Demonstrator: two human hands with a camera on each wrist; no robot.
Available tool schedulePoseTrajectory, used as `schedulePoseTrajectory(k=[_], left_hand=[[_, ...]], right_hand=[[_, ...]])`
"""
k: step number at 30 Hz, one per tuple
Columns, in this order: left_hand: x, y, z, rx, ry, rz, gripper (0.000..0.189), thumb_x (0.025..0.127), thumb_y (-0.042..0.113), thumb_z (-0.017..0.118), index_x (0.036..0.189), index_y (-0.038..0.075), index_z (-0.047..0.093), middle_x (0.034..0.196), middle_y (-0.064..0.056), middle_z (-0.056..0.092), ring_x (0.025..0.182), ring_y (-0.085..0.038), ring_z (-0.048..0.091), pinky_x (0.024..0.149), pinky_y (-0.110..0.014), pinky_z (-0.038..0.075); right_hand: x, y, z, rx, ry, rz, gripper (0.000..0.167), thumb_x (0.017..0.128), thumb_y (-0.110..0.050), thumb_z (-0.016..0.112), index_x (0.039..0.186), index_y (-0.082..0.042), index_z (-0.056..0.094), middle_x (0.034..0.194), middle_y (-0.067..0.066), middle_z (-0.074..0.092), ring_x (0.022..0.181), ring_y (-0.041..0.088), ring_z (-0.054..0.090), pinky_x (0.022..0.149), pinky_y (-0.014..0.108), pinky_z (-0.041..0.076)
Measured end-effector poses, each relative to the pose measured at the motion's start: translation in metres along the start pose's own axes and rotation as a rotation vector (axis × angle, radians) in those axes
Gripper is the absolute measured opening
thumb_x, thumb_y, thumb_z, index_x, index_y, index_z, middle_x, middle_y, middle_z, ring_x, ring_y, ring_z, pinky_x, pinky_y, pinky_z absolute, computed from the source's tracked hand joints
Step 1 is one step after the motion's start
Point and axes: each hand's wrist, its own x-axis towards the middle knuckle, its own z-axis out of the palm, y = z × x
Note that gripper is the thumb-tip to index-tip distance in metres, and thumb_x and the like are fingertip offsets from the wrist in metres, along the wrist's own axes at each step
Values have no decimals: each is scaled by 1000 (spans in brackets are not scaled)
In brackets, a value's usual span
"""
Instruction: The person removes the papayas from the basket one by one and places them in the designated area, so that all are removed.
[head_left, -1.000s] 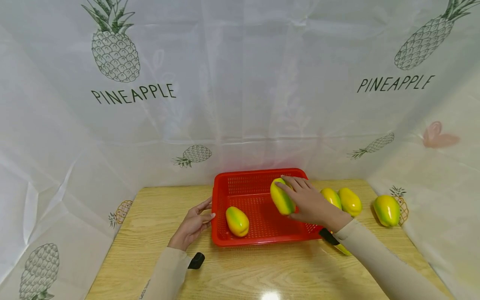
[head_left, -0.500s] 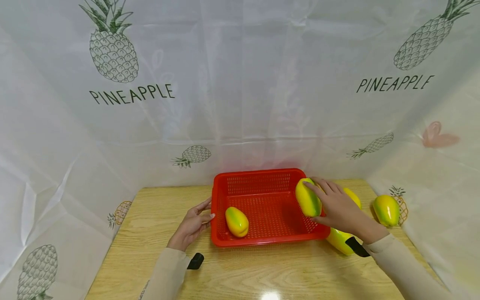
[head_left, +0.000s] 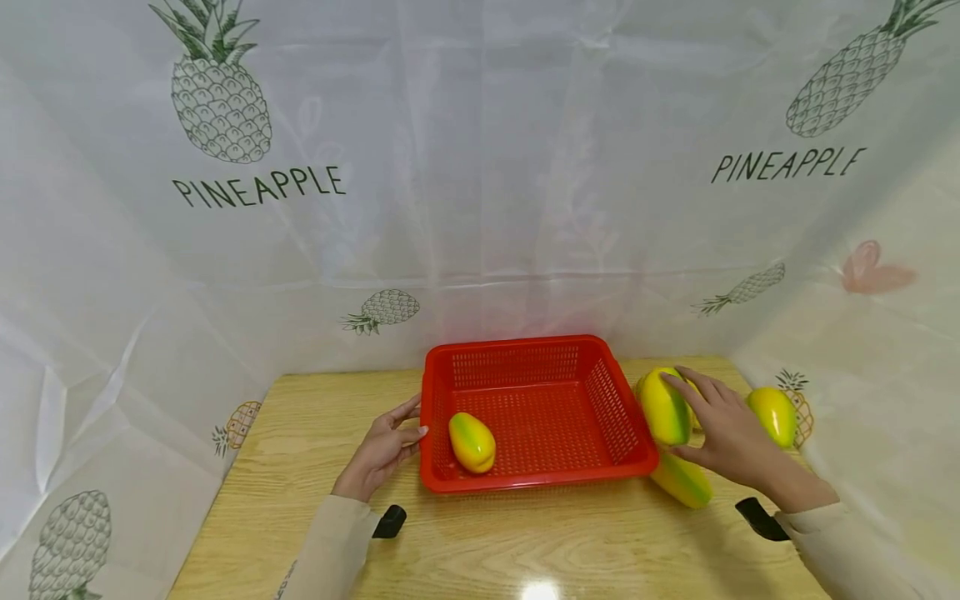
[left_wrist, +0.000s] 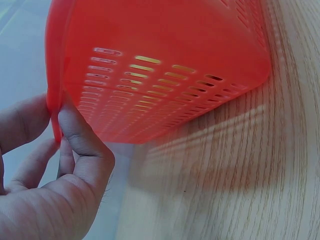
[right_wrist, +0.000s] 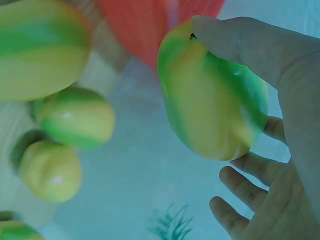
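One basket mango (head_left: 472,443) lies inside the red basket (head_left: 540,481), one held mango (head_left: 664,407) is up in the right hand (head_left: 731,442), and I count four more outside, so I'd judge this partway along, with the fruit in hand not yet let go and those four untouched. My right hand has it pinched between thumb and fingertips, a couple of fingers standing off it in the wrist view. It hangs just beyond the basket's right wall, off the table (head_left: 480,542) as far as I can judge. Its long axis runs mostly near to far, far end leaning a touch left; I've got the dark stem spot by the thumb tip, so I read the stem end as pointing back towards the wearer. Across to my left hand (head_left: 381,454): thumb and fingers pinch the basket's left rim. Inside, that single fruit rests near the left wall, axis slanting from far left to near right. Outside, the corner mango (head_left: 684,483) slants the same way by the near right corner; the mango pair (right_wrist: 77,122) is mostly hidden from my head view, and whether they touch I can't tell; the outer mango (head_left: 774,414) lies well apart, over by the table's right edge
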Motion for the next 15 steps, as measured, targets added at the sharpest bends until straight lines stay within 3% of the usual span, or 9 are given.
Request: schedulePoseTrajectory(k=[15], left_hand=[[1,-1,0,-2,-11,2,66,103,-8,57,164,10,40,147,-20,39,89,-12,62,74,-22,54]], right_hand=[[-45,37,6,-7,27,81,120,59,-19,104,159,-3,39,149,35,42,119,60,47,89,77,39]])
